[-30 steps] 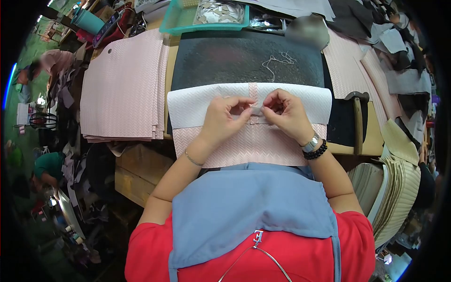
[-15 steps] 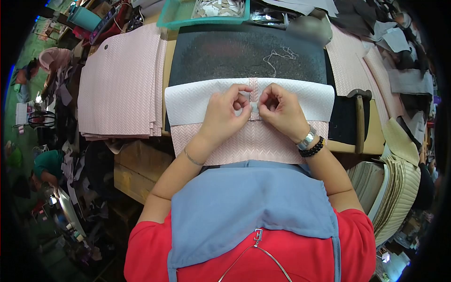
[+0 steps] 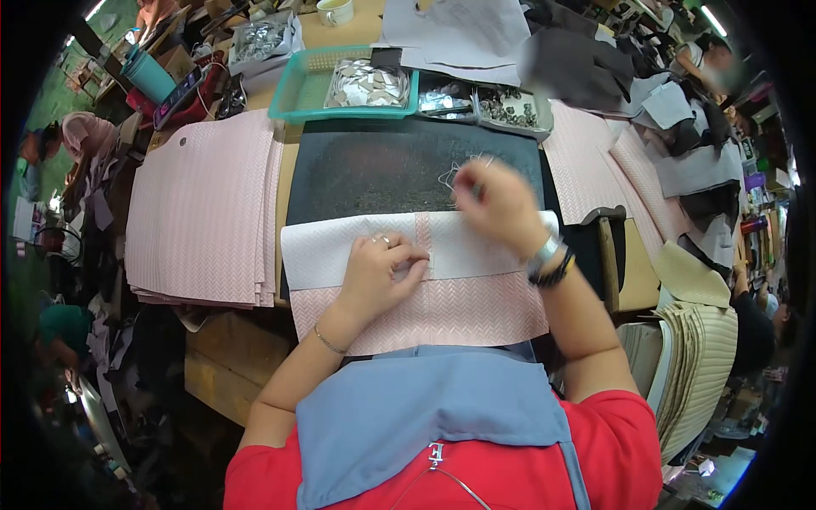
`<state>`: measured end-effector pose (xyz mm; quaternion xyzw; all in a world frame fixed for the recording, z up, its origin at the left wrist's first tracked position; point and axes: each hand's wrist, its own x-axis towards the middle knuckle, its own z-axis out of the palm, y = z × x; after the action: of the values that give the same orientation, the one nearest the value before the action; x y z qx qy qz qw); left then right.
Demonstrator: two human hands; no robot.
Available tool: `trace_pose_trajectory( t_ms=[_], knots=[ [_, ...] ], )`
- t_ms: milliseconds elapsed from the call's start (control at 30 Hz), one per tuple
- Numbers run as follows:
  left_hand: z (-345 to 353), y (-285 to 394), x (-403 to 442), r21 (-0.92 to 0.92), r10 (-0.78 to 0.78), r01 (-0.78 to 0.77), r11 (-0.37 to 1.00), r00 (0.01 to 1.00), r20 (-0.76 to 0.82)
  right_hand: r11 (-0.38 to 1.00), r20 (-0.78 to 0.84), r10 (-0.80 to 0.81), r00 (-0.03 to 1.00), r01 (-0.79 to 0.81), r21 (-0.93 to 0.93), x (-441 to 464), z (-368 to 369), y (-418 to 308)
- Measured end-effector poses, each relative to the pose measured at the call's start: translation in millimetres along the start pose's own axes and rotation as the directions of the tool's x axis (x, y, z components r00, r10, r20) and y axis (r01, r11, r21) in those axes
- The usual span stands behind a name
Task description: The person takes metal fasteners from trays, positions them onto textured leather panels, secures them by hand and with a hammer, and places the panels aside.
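A pink chevron-textured panel [image 3: 357, 310] lies across the near edge of the dark work surface, its far part folded to show the white backing [image 3: 319, 246]. Down its middle runs a narrow pink strip [image 3: 423, 229]. My left hand [image 3: 382, 274] rests on the panel, thumb and forefinger closed at a small pale piece [image 3: 431, 265] beside that strip. My right hand [image 3: 503, 208] is raised over the far edge, near a loose tangle of pale thread [image 3: 450, 174]. Its fingers look curled but are smeared by motion, so whether they hold anything is unclear.
Stacked pink panels [image 3: 200, 212] lie at left. A teal basket [image 3: 293, 85] holds a tray of pale pieces [image 3: 365, 83]; beside it is a box of metal parts [image 3: 514, 110]. A hammer [image 3: 608, 255] lies at right, above cream quilted sheets [image 3: 701, 365].
My right hand has left the seam and moved up and away over the far edge. My left hand stays at the seam. The view has tilted, bringing more of the far table into sight.
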<state>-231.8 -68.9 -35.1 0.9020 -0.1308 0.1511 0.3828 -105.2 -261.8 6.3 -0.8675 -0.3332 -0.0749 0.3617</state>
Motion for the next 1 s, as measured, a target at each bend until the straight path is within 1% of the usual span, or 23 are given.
trace_pose_trajectory(
  t_ms=[33, 67, 100, 167, 233, 267, 367, 467, 500, 600, 633, 767, 867, 900, 933, 967, 1000],
  knots=[
    [2, -2, 0, -0.012, -0.011, 0.011, 1.0, 1.0, -0.003, 0.999, -0.074, 0.002, 0.997, -0.006, -0.054, 20, -8, 26],
    [3, -3, -2, -0.024, -0.024, 0.024, 0.999, 1.0, -0.003, 0.988, -0.133, 0.062, 0.989, -0.08, -0.133, 39, -23, 42],
    [4, -4, -2, -0.023, -0.026, 0.026, 0.999, 1.0, -0.007, 0.938, -0.165, 0.182, 0.969, -0.221, -0.268, 58, -30, 67],
    [4, -4, -2, -0.02, -0.028, 0.028, 0.999, 0.999, -0.015, 0.849, -0.135, 0.224, 0.965, -0.261, -0.459, 87, -42, 124],
    [2, 1, -2, -0.018, -0.087, 0.087, 0.996, 0.996, 0.03, 0.884, -0.064, 0.234, 0.97, -0.239, -0.401, 102, -37, 162],
    [1, 2, -2, -0.013, -0.117, 0.118, 0.993, 0.992, 0.051, 0.901, -0.027, 0.234, 0.972, -0.228, -0.369, 107, -36, 168],
    [2, 0, -2, 0.004, -0.093, 0.093, 0.996, 0.995, 0.041, 0.934, -0.006, 0.082, 0.997, -0.079, -0.35, 129, -20, 139],
    [4, -3, -2, -0.038, -0.087, 0.088, 0.995, 0.996, 0.022, 0.919, 0.1, 0.028, 0.995, 0.014, -0.393, 146, 0, 108],
    [4, -3, -3, -0.028, -0.076, 0.076, 0.997, 0.997, 0.012, 0.921, 0.169, 0.123, 0.978, -0.049, -0.387, 152, 7, 100],
    [4, -3, -1, -0.011, -0.048, 0.048, 0.999, 0.999, -0.002, 0.813, 0.205, 0.165, 0.965, -0.015, -0.582, 163, 31, 102],
    [4, -3, -1, -0.013, -0.052, 0.052, 0.999, 0.999, 0.002, 0.79, 0.2, 0.23, 0.952, -0.063, -0.61, 167, 39, 104],
    [4, -2, -3, -0.011, -0.067, 0.067, 0.998, 0.998, 0.008, 0.817, 0.18, 0.312, 0.933, -0.166, -0.552, 171, 49, 115],
    [4, -4, -3, 0.004, -0.057, 0.057, 0.998, 0.998, 0.013, 0.869, 0.1, 0.225, 0.969, -0.153, -0.47, 161, 43, 114],
    [4, -5, -2, 0.012, -0.042, 0.042, 0.999, 0.999, 0.013, 0.897, 0.067, 0.235, 0.97, -0.19, -0.4, 159, 39, 112],
    [4, -7, -2, 0.016, -0.035, 0.035, 0.999, 0.999, 0.013, 0.943, 0.052, 0.196, 0.979, -0.174, -0.284, 153, 32, 104],
    [5, -7, -4, 0.016, -0.039, 0.038, 0.999, 0.999, 0.012, 0.984, 0.041, 0.157, 0.987, -0.153, -0.094, 143, 27, 96],
    [6, -6, -6, -0.007, -0.043, 0.043, 0.999, 0.999, 0.022, 0.987, 0.029, 0.124, 0.992, -0.127, 0.1, 128, 18, 76]
  ],
)
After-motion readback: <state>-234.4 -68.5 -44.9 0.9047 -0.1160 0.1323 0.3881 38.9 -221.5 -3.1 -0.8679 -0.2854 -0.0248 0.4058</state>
